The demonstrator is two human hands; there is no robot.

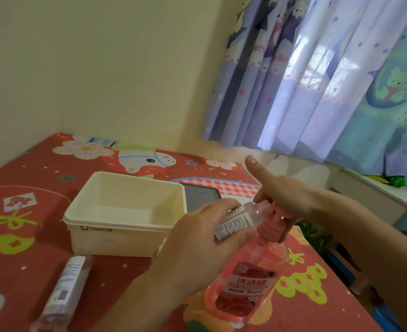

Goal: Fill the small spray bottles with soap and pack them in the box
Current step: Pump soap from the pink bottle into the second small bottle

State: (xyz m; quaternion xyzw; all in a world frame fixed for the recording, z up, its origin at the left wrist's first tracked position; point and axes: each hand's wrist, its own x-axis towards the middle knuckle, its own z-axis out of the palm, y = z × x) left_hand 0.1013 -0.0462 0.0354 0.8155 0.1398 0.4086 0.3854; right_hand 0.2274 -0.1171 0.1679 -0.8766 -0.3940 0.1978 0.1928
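Because the soap has to pass from pump to neck, the left hand [197,240] holds a small clear plastic spray bottle with a white printed label [236,221] tilted on its side, fingers wrapped round its body, the open mouth brought right up to the nozzle. The right hand [284,195] rests on the pink pump head of the tall pink dish-soap bottle [248,283]; its fingers curl over the pump, thumb lifted free, seemingly ready to press. The soap bottle stands upright on the red cartoon-printed bench [25,236]. Just behind, the cream rectangular plastic box [125,212] sits open, waiting to be packed. A second labelled spray bottle [65,288] lies flat at the near left.
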